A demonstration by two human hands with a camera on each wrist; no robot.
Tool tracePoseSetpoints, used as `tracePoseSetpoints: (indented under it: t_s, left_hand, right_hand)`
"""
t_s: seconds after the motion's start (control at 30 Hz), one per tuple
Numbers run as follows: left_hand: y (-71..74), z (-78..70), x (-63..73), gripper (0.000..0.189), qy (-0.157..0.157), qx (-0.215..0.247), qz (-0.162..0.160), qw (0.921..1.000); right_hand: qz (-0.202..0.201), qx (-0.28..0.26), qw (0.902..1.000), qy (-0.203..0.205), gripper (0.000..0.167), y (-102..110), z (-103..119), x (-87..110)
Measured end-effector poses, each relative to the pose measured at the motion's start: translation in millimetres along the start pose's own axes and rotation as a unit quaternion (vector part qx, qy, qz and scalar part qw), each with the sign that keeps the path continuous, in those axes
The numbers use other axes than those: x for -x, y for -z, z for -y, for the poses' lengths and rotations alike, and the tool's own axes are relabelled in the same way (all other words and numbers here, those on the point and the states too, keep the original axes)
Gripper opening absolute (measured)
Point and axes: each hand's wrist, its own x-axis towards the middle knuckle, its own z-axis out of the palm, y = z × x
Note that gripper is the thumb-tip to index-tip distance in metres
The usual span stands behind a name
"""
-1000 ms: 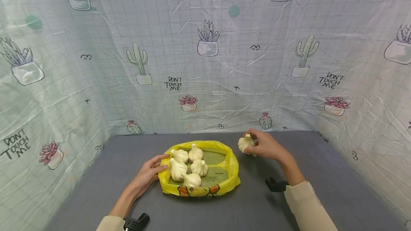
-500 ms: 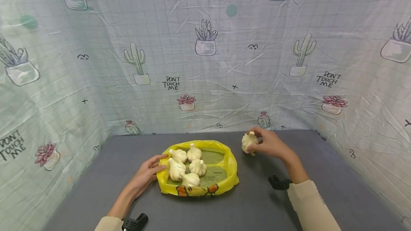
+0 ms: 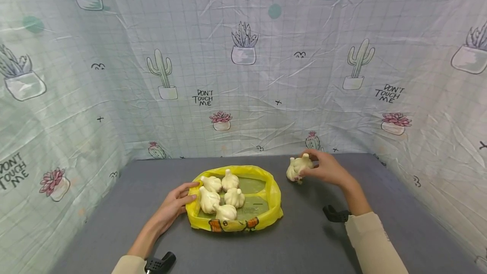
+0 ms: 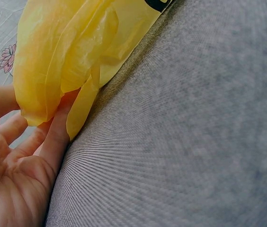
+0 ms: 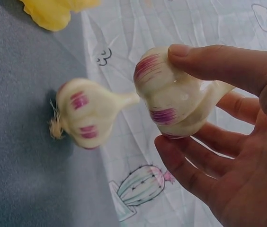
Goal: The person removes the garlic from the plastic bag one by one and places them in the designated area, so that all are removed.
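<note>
My right hand (image 3: pixel 324 168) holds a pale garlic bulb (image 5: pixel 183 87) between thumb and fingertips, to the right of the bag. Purple streaks mark its base in the right wrist view. Close beside it a second garlic bulb (image 5: pixel 87 113) with dried roots stands on the table, neck up. An opened yellow plastic bag (image 3: pixel 274 200) sits mid-table, with several garlic bulbs (image 3: pixel 209 201) grouped in its left half. At the bag's left end, my left hand (image 3: pixel 172 206) rests with extended fingers against the plastic; its fingertips are partly hidden by yellow folds in the left wrist view.
A grey cloth-covered table (image 3: pixel 243 253) lies under everything. White sheeting (image 3: pixel 281 79) printed with cacti surrounds it at the back and both sides. Black straps with cameras (image 3: pixel 161 262) sit on both wrists.
My right hand moves slightly right with its garlic bulb, so the standing bulb behind it shows to the left. The left hand and bag stay in place; the head view shifts slightly.
</note>
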Motion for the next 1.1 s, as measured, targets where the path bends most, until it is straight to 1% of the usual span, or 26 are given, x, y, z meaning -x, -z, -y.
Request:
tracePoseSetpoints:
  t_s: [0.1, 0.3, 0.63, 0.77, 0.87, 1.1]
  left_hand:
    - [0.3, 0.0, -0.1, 0.061, -0.001, 0.001, -0.001, 1.0000]
    - [-0.1, -1.1, -0.5, 0.062, -0.004, -0.001, 0.000, 1.0000]
    - [-0.6, -1.9, 1.0, 0.061, -0.008, -0.002, 0.005, 1.0000]
    - [-0.6, -1.8, 0.6, 0.060, -0.001, -0.005, -0.003, 1.0000]
    - [-0.4, -1.9, 0.4, 0.061, 0.002, -0.008, -0.002, 1.0000]
    - [0.0, -2.9, 2.5, 0.062, -0.006, -0.003, 0.006, 1.0000]
  right_hand:
    - [-0.003, 0.006, 1.0000, 0.002, 0.055, 2, -3, 0.4]
    - [-0.014, 0.009, 0.9998, 0.008, 0.051, 5, -7, 0.5]
    - [-0.018, 0.008, 0.9998, -0.009, 0.055, 7, -16, 3.4]
    - [-0.022, 0.002, 0.9996, -0.017, 0.057, 8, -20, 4.0]
    - [-0.026, 0.000, 0.9994, -0.023, 0.056, 8, -23, 4.5]
    - [-0.032, 0.000, 0.9991, -0.027, 0.055, 9, -30, 4.6]
